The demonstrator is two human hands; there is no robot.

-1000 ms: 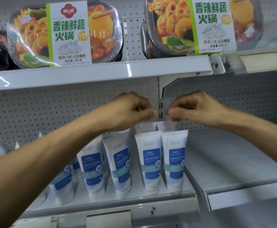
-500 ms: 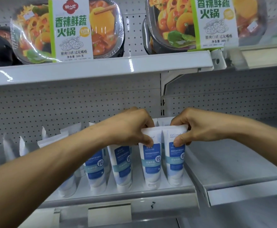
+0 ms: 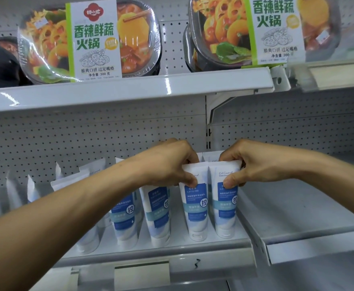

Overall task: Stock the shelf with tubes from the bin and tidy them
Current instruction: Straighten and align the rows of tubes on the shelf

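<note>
Step in hand: the person is squaring up the two front tubes at the right end of the shelf (image 3: pixel 172 247), which I am reading as a tidying move.
Left hand (image 3: pixel 167 164): it is pinching the flat crimped top of the inner front tube (image 3: pixel 196 211), with the thumb pressing the printed face and the other fingers (image 3: pixel 189 155) curling over the top edge behind.
Right hand (image 3: pixel 256 162): it is gripping the end front tube (image 3: pixel 224 208) the same way, thumb low on the label, fingers hooking over the crimp.
Where the tubes are: both are standing cap-down just behind the shelf's front lip, touching side by side with labels facing out. The end front tube is sitting at the shelf's right edge.
Row behind: more crimped tops (image 3: pixel 208 156) are showing just behind the hands, and I cannot tell how many.
Neighbours: two further front tubes (image 3: pixel 159 213) are standing to the left, leaning a little with gaps between them.
Bin: it is not showing in this view.
Doing it well: holding high and lightly, since the soft walls are probably prone to denting. Nudging both caps level with the lip, turning the labels square to the front, and releasing one hand at a time.
Risk: tall tubes balancing on small caps are likely to tip into their neighbours if pushed sideways.
Above: hotpot packs (image 3: pixel 92 40) are sitting on the upper shelf (image 3: pixel 130 91).
</note>
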